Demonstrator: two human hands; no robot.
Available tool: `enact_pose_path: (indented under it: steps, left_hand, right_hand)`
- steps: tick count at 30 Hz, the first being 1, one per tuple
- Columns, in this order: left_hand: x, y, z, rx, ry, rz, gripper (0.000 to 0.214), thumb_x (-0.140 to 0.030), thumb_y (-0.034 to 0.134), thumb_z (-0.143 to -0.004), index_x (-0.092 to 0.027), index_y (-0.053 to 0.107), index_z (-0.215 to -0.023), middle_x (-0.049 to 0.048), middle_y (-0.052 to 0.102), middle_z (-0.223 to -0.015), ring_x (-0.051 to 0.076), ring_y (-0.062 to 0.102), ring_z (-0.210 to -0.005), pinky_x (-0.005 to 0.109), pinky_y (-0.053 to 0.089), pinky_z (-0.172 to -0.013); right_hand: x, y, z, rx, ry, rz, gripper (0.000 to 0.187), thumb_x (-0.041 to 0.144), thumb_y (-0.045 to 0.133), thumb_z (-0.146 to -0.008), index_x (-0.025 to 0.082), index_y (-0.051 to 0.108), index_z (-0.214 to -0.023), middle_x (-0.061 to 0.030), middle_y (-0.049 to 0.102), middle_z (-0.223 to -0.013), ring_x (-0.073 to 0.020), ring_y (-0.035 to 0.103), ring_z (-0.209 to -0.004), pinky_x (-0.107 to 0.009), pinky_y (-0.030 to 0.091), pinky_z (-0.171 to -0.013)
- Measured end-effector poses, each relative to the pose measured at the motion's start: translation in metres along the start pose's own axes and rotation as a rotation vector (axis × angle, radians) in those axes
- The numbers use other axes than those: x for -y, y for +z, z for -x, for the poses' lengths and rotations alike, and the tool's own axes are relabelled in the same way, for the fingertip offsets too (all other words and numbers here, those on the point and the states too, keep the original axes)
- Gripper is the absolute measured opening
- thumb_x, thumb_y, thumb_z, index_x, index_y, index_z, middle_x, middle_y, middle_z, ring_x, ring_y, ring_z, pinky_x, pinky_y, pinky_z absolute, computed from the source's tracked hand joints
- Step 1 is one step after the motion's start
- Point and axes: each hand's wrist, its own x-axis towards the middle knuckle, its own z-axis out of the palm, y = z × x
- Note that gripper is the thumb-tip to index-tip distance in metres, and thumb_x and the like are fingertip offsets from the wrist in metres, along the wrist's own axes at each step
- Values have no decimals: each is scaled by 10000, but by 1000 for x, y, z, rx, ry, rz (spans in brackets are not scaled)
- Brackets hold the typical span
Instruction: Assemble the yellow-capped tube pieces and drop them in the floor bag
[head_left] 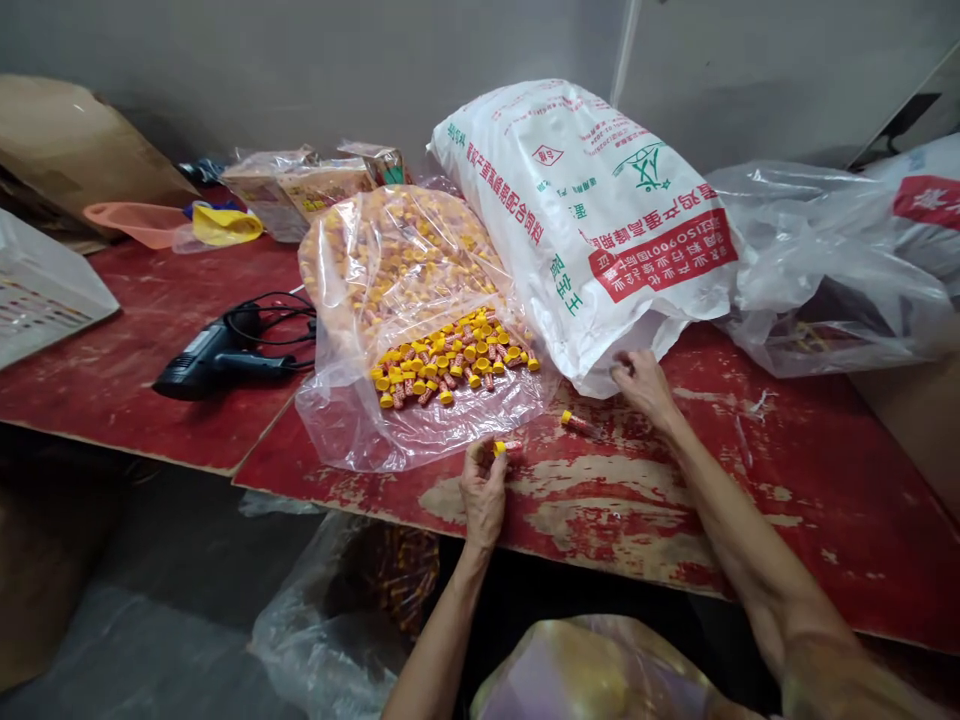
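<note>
A small clear tube [511,447] with a yellow cap and reddish contents is pinched in my left hand [484,490], above the front of the table. My right hand [643,388] is at the mouth of a large white woven sack [660,200] with red and green print. Its fingers are closed near the sack's edge; what they hold, if anything, is hidden. Another yellow-capped tube [579,425] lies on the table between my hands. Beyond my left hand, many such tubes [442,365] spill at the mouth of a clear plastic bag [352,425].
On the red, worn table [300,460], a black heat gun [214,350] with a coiled cord lies left of the bag. Boxes [322,185], an orange scoop [139,222] and a white basket [45,290] stand farther left. A clear bag [840,290] lies right. Below hangs another plastic bag [322,610].
</note>
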Motion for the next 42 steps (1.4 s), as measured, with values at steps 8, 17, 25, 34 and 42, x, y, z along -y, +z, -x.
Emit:
enact_pose_path:
  steps: [8, 17, 25, 34, 42]
  left_hand:
    - [-20, 45, 24, 190, -236, 397, 347, -321, 771, -663, -183, 609, -937, -2, 632, -859, 121, 642, -741, 238, 525, -667]
    - [-24, 39, 32, 201, -261, 400, 355, -299, 790, -638, -172, 604, -912, 10, 669, -836, 114, 648, -680, 245, 524, -663]
    - [-28, 47, 38, 171, -339, 479, 367, -286, 806, -598, -169, 597, -876, -6, 653, -794, 125, 648, -694, 253, 522, -669]
    - [-9, 53, 51, 115, -342, 386, 281, -314, 771, -647, -162, 646, -848, 1, 646, -815, 111, 614, -725, 238, 491, -702]
    - [-15, 50, 61, 162, -279, 219, 226, -346, 717, -712, -167, 711, -850, 28, 682, -865, 143, 609, -812, 241, 461, -780]
  right_hand:
    - [21, -32, 125, 368, -136, -379, 307, 328, 511, -826, 177, 639, -1060, -61, 656, -912, -177, 581, -766, -291, 460, -676]
    - [34, -21, 131, 356, -279, -287, 212, 278, 544, -812, 189, 637, -980, -65, 638, -879, -205, 540, -840, -340, 425, -765]
    - [40, -22, 137, 264, 173, -719, 216, 310, 618, -714, 188, 542, -875, -26, 623, -838, -149, 576, -721, -270, 460, -656]
    - [63, 0, 146, 297, 159, -770, 225, 330, 667, -715, 191, 559, -856, 5, 614, -774, -134, 576, -676, -247, 466, -623]
    - [53, -3, 143, 514, 53, -651, 177, 331, 591, -788, 174, 615, -865, 3, 621, -765, -125, 548, -655, -228, 425, -597]
